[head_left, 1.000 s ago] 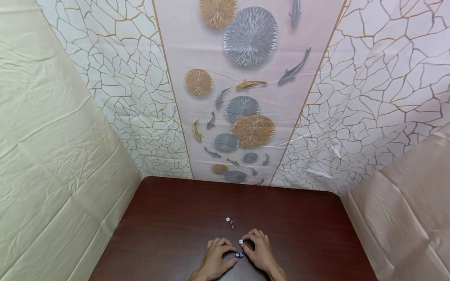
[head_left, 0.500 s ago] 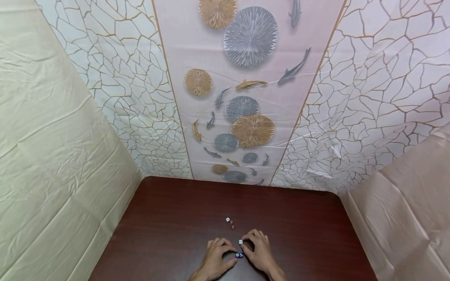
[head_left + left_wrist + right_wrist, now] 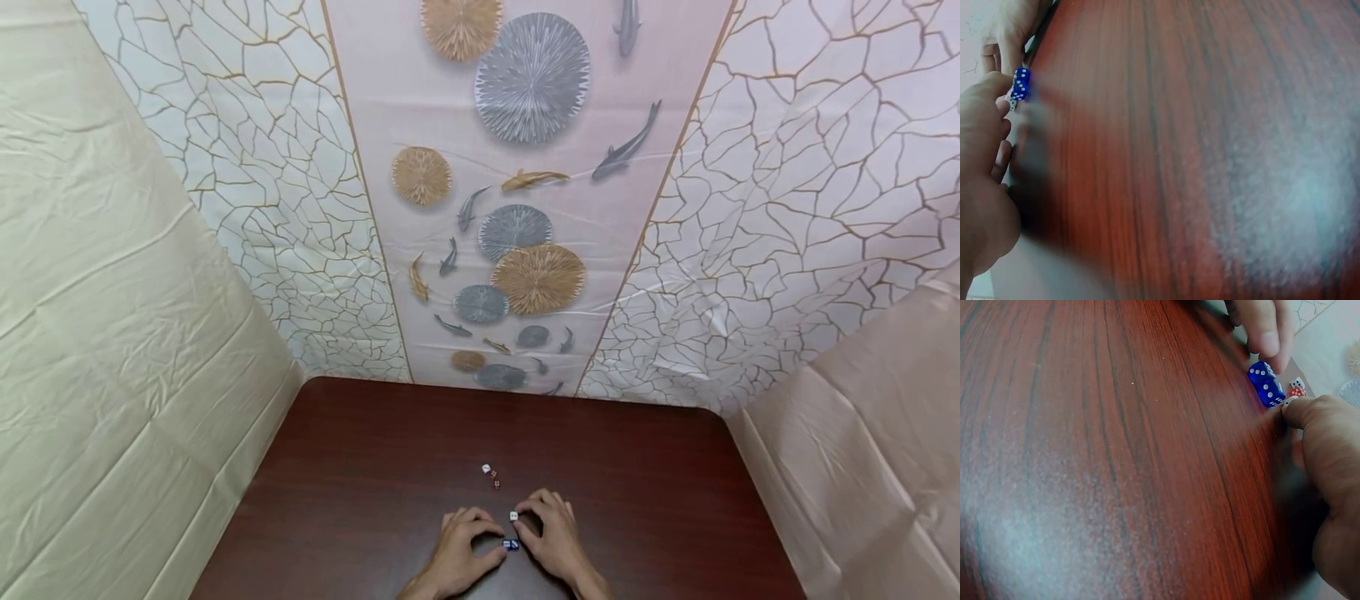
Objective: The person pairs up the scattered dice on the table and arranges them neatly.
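Observation:
Two blue dice (image 3: 511, 545) with white pips sit side by side, touching, on the dark red-brown table; both wrist views show the blue dice (image 3: 1020, 84) (image 3: 1266, 384) close up. My left hand (image 3: 459, 552) is just left of them, thumb and index finger spread apart with the tips right beside the dice. Beyond the blue pair is a white die (image 3: 513, 516). My right hand (image 3: 553, 537) pinches that white die at its right side between thumb and index fingertips. In the right wrist view the thumb mostly hides it.
Farther back on the table (image 3: 360, 467) lie another white die (image 3: 486, 468) and two small red dice, the nearer red die (image 3: 497, 484) slightly to the right. Patterned cloth (image 3: 517, 275) hangs behind the table, and plain cloth (image 3: 150, 333) hangs along the sides.
The left thumb and index finger have parted very slightly at the blue dice. The right hand and the other dice stay almost where they were.

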A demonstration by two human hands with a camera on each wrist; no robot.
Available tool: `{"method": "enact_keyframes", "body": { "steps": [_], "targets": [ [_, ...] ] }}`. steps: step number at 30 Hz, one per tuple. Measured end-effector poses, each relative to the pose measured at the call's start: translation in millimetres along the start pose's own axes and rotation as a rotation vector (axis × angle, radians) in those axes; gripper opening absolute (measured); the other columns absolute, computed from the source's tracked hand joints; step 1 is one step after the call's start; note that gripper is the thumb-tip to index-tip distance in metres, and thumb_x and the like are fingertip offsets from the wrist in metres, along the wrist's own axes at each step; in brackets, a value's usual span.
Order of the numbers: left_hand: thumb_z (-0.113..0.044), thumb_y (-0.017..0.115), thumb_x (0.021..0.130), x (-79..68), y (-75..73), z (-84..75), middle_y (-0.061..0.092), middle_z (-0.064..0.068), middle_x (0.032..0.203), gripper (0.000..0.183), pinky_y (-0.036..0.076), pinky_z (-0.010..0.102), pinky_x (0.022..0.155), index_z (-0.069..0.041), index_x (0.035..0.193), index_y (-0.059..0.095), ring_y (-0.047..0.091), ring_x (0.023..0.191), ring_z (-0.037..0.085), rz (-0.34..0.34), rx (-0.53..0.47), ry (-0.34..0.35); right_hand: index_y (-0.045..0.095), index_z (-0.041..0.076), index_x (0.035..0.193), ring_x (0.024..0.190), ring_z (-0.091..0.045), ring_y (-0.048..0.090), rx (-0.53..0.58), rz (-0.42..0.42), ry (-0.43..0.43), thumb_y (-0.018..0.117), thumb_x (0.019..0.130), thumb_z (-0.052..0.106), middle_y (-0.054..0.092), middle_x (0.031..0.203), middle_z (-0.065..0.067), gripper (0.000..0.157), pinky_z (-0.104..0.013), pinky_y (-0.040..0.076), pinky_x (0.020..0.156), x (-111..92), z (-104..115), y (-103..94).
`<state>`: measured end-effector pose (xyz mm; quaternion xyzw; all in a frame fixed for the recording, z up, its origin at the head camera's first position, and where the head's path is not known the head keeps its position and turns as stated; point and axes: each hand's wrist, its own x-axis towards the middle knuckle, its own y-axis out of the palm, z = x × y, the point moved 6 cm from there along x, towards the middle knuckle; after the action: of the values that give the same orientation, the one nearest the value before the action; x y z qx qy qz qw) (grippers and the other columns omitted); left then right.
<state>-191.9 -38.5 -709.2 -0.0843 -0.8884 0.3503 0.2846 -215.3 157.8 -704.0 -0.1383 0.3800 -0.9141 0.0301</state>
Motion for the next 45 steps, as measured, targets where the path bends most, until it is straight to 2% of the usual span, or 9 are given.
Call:
{"method": "enact_keyframes", "body": {
  "steps": [5,11,15,20,27,38,45],
  "targets": [
    [-0.018,0.094,0.09,2.6,-6.2,1.9,0.075,-0.014,0.108,0.019,0.044,0.033,0.09,-0.02,0.108,0.087,0.067,0.103,0.006,-0.029,-0.077,-0.044,0.084,0.02,0.103,0.1,-0.008,0.06,-0.018,-0.062,-0.071,0.096,0.086,0.011,0.071,0.103,0.007,0.023,-0.035,0.038,0.089,-1.9,4.1,-2.2],
    [-0.014,0.094,0.089,6.7,-14.2,1.9,0.075,-0.01,0.105,0.019,0.055,0.031,0.092,-0.016,0.106,0.087,0.069,0.101,0.008,-0.076,-0.098,-0.008,0.084,0.018,0.102,0.099,-0.009,0.06,-0.029,-0.102,-0.11,0.098,0.083,0.009,0.073,0.102,0.003,0.025,-0.034,0.038,0.087,-3.2,6.6,-2.6],
    [-0.01,0.095,0.086,10.2,-19.7,2.3,0.075,-0.009,0.103,0.02,0.054,0.032,0.092,-0.015,0.104,0.087,0.069,0.099,0.009,-0.121,-0.099,0.013,0.084,0.019,0.102,0.099,-0.008,0.06,-0.034,-0.101,-0.107,0.098,0.083,0.009,0.072,0.102,0.004,0.025,-0.033,0.038,0.087,-3.2,6.2,-1.6],
    [-0.007,0.094,0.085,16.0,-26.6,6.4,0.076,-0.007,0.102,0.021,0.052,0.035,0.091,-0.013,0.104,0.086,0.069,0.098,0.012,-0.16,-0.095,0.008,0.084,0.019,0.101,0.099,-0.008,0.06,-0.033,-0.105,-0.11,0.098,0.082,0.009,0.072,0.102,0.005,0.025,-0.034,0.039,0.087,-3.4,5.4,-1.0],
    [-0.009,0.095,0.085,24.5,-34.2,19.1,0.077,-0.005,0.104,0.022,0.05,0.038,0.094,-0.013,0.105,0.087,0.069,0.101,0.013,-0.147,-0.068,-0.071,0.084,0.019,0.101,0.099,-0.008,0.061,-0.043,-0.124,-0.133,0.099,0.081,0.01,0.072,0.101,0.005,0.026,-0.033,0.039,0.087,-3.1,6.1,-1.4],
    [-0.009,0.092,0.088,37.8,-42.4,31.7,0.077,-0.003,0.108,0.021,0.048,0.039,0.095,-0.011,0.108,0.087,0.068,0.102,0.016,-0.147,-0.056,-0.111,0.084,0.02,0.102,0.099,-0.007,0.06,-0.035,-0.108,-0.113,0.098,0.082,0.009,0.071,0.102,0.008,0.026,-0.033,0.039,0.088,-2.6,4.1,-0.6],
    [-0.011,0.091,0.091,47.9,-40.0,39.6,0.077,-0.003,0.11,0.021,0.049,0.043,0.098,-0.012,0.111,0.087,0.069,0.105,0.018,-0.113,-0.027,-0.154,0.084,0.02,0.102,0.1,-0.008,0.061,-0.036,-0.116,-0.123,0.098,0.082,0.009,0.071,0.102,0.007,0.027,-0.033,0.039,0.088,-1.9,2.8,-0.5]
  ]
}}
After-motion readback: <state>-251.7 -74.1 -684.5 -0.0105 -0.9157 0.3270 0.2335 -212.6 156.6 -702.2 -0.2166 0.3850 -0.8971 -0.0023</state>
